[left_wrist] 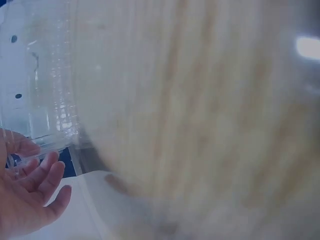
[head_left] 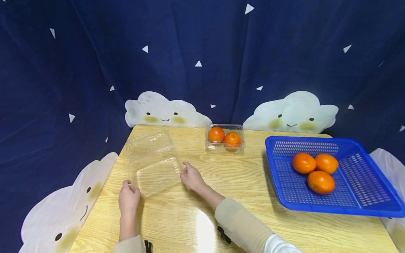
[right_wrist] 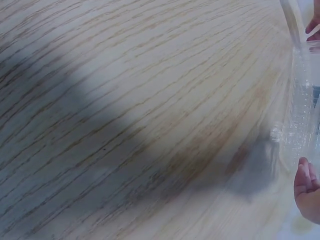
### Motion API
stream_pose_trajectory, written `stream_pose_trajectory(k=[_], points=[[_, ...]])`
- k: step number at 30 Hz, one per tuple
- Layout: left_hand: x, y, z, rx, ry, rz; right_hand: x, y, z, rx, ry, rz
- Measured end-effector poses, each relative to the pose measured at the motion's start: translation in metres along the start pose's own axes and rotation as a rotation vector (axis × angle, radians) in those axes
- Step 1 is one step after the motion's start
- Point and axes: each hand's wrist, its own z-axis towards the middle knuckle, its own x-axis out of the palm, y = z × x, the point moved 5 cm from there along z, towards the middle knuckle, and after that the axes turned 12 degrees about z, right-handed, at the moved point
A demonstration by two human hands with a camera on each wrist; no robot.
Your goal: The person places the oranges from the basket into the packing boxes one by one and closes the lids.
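Observation:
A clear plastic clamshell box (head_left: 157, 173) stands over the left part of the table, its lid (head_left: 148, 144) hinged open toward the far side. My left hand (head_left: 128, 197) pinches its near left edge; in the left wrist view the thumb overlaps the clear plastic and the other fingers are loosely bent. At the box's right edge, my right hand (head_left: 193, 178) holds the rim between thumb and fingertips. The right wrist view catches the right hand (right_wrist: 307, 192) beside the ribbed plastic wall (right_wrist: 300, 110). No fruit shows inside this box.
A closed clear box (head_left: 240, 144) with two orange fruits (head_left: 216, 135) sits at the table's back edge. On the right, a blue plastic basket (head_left: 354, 196) contains three orange fruits (head_left: 321, 182). Behind the wooden table (head_left: 177, 225) hangs a dark blue cloud-patterned curtain (head_left: 202, 42).

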Motion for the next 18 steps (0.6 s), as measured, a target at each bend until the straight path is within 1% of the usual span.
stream_pose_trajectory(k=[5,8,10,15,18], points=[[0.003,0.001,-0.004,0.002,0.050,-0.028,-0.003,0.000,0.000,0.034,0.008,0.031],[0.004,0.001,-0.005,0.007,0.049,-0.022,-0.005,0.000,0.000,0.043,0.002,0.033],[0.004,0.001,-0.007,0.017,0.059,-0.018,-0.006,-0.002,0.000,0.053,-0.006,0.030],[0.004,-0.002,-0.010,0.032,0.099,-0.006,-0.009,-0.008,0.001,0.069,-0.022,0.020],[0.004,-0.005,-0.012,0.045,0.125,-0.009,-0.011,-0.011,0.002,0.063,-0.034,0.020]])
